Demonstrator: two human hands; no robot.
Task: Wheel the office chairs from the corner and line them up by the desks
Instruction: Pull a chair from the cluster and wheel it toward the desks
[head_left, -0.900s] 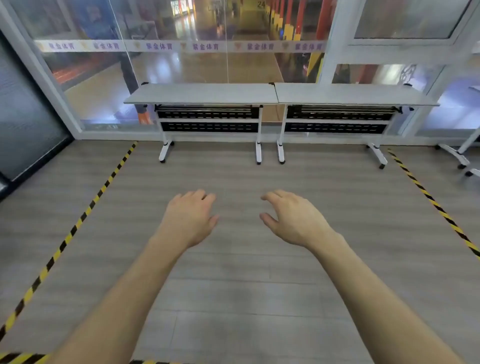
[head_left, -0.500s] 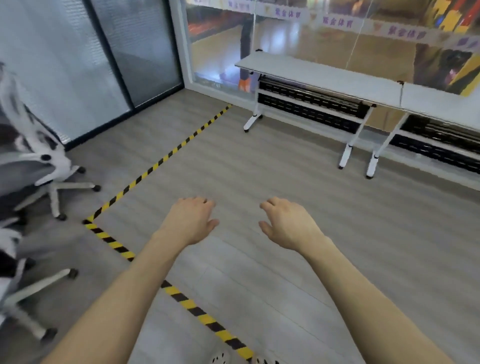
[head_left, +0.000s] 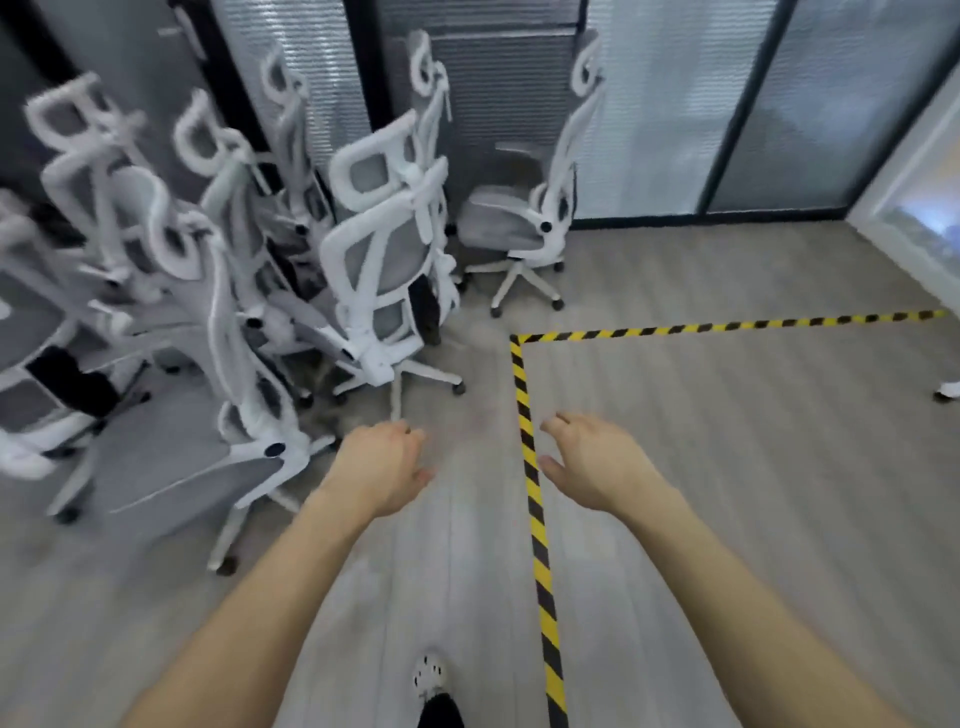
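Note:
Several white office chairs with grey mesh stand crowded in the corner at the left. The nearest chair (head_left: 249, 415) is low at the left, and a tall-backed chair (head_left: 384, 260) stands just ahead of my hands. One chair (head_left: 524, 228) sits apart by the glass wall. My left hand (head_left: 382, 467) and my right hand (head_left: 592, 467) are held out palm down over the floor, fingers apart, holding nothing and touching no chair. The desks are out of view.
Yellow-black tape (head_left: 530, 467) runs along the floor between my hands and turns right at a corner. Frosted glass partitions (head_left: 675, 104) with dark frames close the back. A white caster foot (head_left: 948, 389) shows at the right edge. My shoe (head_left: 431, 680) is at the bottom.
The view has swung left from the desks by the window to the corner with the chairs. Both hands stay outstretched and empty.

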